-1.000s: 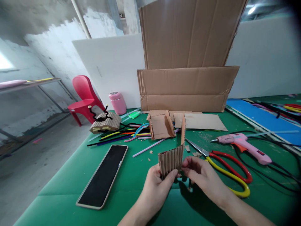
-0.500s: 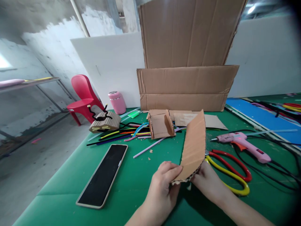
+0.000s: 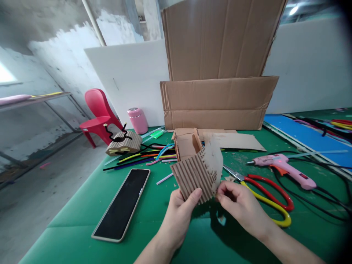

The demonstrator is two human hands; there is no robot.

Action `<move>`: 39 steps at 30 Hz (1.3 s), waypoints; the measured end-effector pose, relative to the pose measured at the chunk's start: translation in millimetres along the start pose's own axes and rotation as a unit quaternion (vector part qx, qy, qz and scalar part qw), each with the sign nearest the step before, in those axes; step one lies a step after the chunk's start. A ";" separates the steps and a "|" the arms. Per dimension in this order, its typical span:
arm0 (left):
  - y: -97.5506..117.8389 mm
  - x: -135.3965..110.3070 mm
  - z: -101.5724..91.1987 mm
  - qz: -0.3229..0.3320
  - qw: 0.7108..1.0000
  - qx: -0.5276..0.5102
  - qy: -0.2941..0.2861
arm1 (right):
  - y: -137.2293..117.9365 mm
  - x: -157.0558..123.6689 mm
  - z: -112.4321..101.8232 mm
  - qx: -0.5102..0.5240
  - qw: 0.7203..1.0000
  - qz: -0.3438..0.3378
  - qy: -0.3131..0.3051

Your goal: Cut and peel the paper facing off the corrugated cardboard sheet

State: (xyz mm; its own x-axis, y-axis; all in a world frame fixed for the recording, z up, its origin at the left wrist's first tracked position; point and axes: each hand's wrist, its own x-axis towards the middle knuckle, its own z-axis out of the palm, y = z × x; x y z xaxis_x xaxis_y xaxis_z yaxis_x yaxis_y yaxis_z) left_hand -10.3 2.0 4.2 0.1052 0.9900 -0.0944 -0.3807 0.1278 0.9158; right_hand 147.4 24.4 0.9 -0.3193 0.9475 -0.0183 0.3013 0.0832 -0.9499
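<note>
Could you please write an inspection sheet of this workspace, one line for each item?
Surface: green table, with small cardboard scraps near the middle.
Job's things: corrugated cardboard piece, ribbed side facing the camera, its paper layer partly peeled at the right edge.
Clutter: phone face up; scissors with red and yellow handles; pink glue gun; coloured sticks; small cardboard box; ribbed cardboard model; pink container.
Hands: left hand grips the piece's lower edge; right hand pinches its right side.
Cables: black cables run along the right side, beside the glue gun.
Surroundings: large cardboard sheets, white board, red chair.
</note>
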 end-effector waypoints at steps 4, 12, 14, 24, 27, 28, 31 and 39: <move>1.8 0.8 -2.4 -0.016 0.995 -0.099 0.029 | 1.5 0.9 -8.1 -0.005 0.998 -0.010 0.055; 4.2 1.5 -1.9 -0.042 0.989 -0.144 0.018 | -0.8 -4.6 -4.1 -0.091 0.971 -0.130 0.177; 4.3 1.5 -1.5 -0.043 0.988 -0.147 0.015 | -2.0 -6.9 -1.9 -0.155 0.955 -0.192 0.163; 3.1 -0.8 -1.2 -0.029 0.996 -0.080 0.010 | -3.2 -8.4 -2.0 -0.359 0.859 -0.315 0.184; 0.5 -2.0 1.3 -0.013 1.000 0.005 0.015 | -4.4 -8.9 0.3 -0.413 0.841 -0.296 0.185; -0.2 -2.3 2.7 -0.010 0.999 0.035 0.020 | -4.6 -9.0 1.1 -0.428 0.838 -0.286 0.181; -0.9 -2.8 7.3 -0.004 0.993 0.109 0.046 | -4.3 -8.7 3.1 -0.457 0.833 -0.260 0.175; -1.8 -3.6 8.3 0.018 0.986 0.163 0.042 | -0.7 -5.4 2.7 -0.463 0.832 -0.262 0.158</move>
State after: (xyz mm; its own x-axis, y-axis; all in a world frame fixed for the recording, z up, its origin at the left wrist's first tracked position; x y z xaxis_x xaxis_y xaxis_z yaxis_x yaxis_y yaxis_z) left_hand -2.4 -2.2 6.1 0.0159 0.9967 -0.0796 -0.0654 0.0805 0.9946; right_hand 146.5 18.4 0.8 -0.4161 0.7286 0.5440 0.8049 0.5735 -0.1525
